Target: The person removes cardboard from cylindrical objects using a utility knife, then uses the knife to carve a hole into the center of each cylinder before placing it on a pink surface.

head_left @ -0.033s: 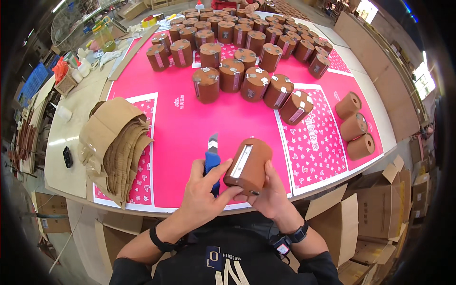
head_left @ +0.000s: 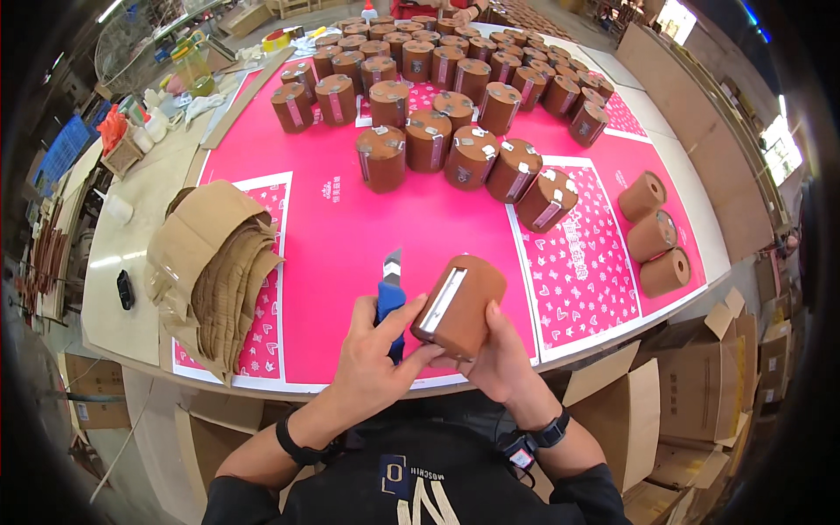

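Note:
A brown cylindrical box (head_left: 477, 306) lies tilted between my hands near the table's front edge, a pale metallic strip (head_left: 444, 300) running down its side. My right hand (head_left: 503, 354) is closed round its right side and lower end. In my left hand (head_left: 372, 346) is a blue utility knife (head_left: 391, 297), its blade out and pointing away from me. The thumb and forefinger of that hand also touch the box's left side. Beyond stand more brown boxes, the nearest being a short row (head_left: 472, 157) with small metal pieces on their tops.
Three brown cylinders (head_left: 652, 234) lie on the right of the pink-covered table (head_left: 350, 236). Bent cardboard sheets (head_left: 210, 254) are stacked at the left. Open cartons (head_left: 612, 411) stand below on the right. Another person's hand (head_left: 464, 16) shows at the far end.
The box has turned slightly in my hands, so its pale strip now faces further left and looks narrower. The knife stays in my left hand.

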Motion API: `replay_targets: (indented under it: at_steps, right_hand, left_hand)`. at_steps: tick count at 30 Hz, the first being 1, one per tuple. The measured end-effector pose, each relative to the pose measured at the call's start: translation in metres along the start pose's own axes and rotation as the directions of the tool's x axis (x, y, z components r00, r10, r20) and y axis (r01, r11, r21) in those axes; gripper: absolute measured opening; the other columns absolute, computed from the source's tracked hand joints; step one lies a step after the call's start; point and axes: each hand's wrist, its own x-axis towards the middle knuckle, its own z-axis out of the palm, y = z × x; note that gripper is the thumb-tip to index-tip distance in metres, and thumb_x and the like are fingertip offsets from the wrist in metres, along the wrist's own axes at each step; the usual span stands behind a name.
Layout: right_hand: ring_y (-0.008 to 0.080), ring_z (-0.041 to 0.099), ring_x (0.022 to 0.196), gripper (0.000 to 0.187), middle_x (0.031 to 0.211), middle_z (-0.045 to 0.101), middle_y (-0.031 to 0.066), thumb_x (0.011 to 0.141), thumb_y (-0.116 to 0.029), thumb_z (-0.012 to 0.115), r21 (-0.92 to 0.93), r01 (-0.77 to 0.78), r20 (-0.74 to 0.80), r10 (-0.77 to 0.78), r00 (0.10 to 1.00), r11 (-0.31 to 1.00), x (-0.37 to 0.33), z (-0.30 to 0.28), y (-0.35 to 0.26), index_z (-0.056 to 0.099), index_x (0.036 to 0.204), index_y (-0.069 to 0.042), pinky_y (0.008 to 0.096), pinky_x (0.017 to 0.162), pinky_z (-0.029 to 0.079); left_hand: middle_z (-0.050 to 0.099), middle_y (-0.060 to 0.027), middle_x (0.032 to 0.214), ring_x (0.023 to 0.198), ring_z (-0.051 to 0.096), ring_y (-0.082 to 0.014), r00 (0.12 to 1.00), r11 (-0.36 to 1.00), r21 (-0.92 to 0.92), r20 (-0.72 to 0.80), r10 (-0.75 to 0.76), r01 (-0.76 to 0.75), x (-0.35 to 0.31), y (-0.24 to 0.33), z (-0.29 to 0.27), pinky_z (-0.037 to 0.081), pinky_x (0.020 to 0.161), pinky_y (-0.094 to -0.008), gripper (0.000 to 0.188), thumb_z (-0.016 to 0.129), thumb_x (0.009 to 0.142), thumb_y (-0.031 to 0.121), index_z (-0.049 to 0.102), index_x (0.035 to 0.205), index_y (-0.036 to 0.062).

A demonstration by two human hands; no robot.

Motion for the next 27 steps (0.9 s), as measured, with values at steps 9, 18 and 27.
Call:
replay_targets:
  at_steps: [9, 18, 27]
  right_hand:
    - [0.0365, 0.06, 0.113, 0.085, 0.123, 0.053, 0.0172, 0.079, -0.033, 0.089, -0.993, 0.047, 0.094, -0.502, 0.86, -0.105, 0.026, 0.015, -0.063, 0.046, 0.148, -0.008, 0.0477, 0.097, 0.052]
    - [0.0382, 0.054, 0.108, 0.088, 0.115, 0.053, 0.0188, 0.067, -0.021, 0.091, -0.797, -0.009, 0.393, -0.531, 0.751, -0.604, 0.078, 0.023, -0.12, 0.05, 0.145, -0.012, 0.0474, 0.095, 0.049]
    - [0.0419, 0.05, 0.128, 0.089, 0.142, 0.042, 0.0236, 0.069, -0.02, 0.094, -0.869, 0.233, 0.475, -0.608, 0.636, -0.436, 0.117, -0.035, -0.096, 0.048, 0.145, -0.009, 0.048, 0.108, 0.047]
  left_hand:
    - [0.051, -0.014, 0.101, 0.09, 0.055, -0.0275, 0.975, 0.976, 0.075, -0.107, -0.194, 0.203, -0.023, -0.031, -0.011, 0.047, 0.077, -0.0373, 0.042, 0.079, 0.086, 0.011, 0.07, 0.126, 0.0042]
    - [0.053, -0.0098, 0.096, 0.082, 0.053, -0.02, 0.91, 0.982, -0.071, -0.368, -0.19, 0.177, -0.053, -0.088, -0.007, 0.043, 0.071, -0.032, 0.03, 0.07, 0.091, 0.001, 0.07, 0.121, 0.0025]
    - [0.05, -0.01, 0.087, 0.075, 0.051, -0.0217, 0.918, 0.982, -0.073, -0.349, -0.188, 0.173, -0.045, -0.093, -0.006, 0.041, 0.063, -0.0336, 0.03, 0.072, 0.086, 0.002, 0.074, 0.117, 0.0043]
